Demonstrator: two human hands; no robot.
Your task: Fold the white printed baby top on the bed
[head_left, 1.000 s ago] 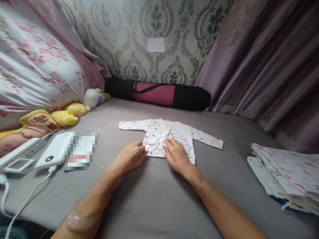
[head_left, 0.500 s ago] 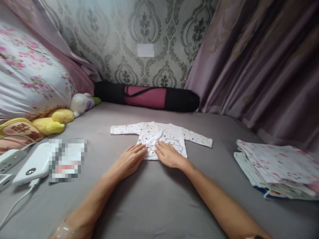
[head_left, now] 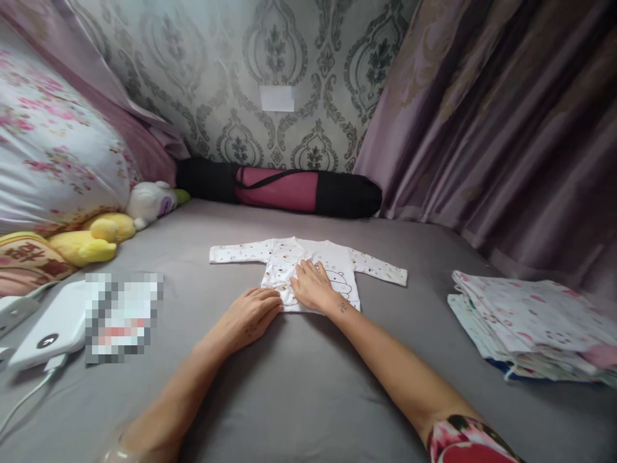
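A small white baby shirt (head_left: 337,257) with a printed cartoon animal lies spread on the grey sheet, both sleeves stretched out sideways. My left hand (head_left: 254,312) rests at the shirt's lower left corner. Its fingers are extended side by side over the hem, and its thumb is hidden. Flat on the middle of the shirt front is my right hand (head_left: 312,287), fingers somewhat apart, just left of the animal print.
On the right sits a stack of folded printed cloths (head_left: 525,315). To the left are a white power bank (head_left: 58,328) with a cable, a blurred packet (head_left: 126,315) and plush toys (head_left: 87,244). A black and pink long bag (head_left: 279,190) lies against the wall.
My right hand has slid up and slightly left over the shirt front. My left hand has shifted slightly down to the lower corner. The whole view has moved a little.
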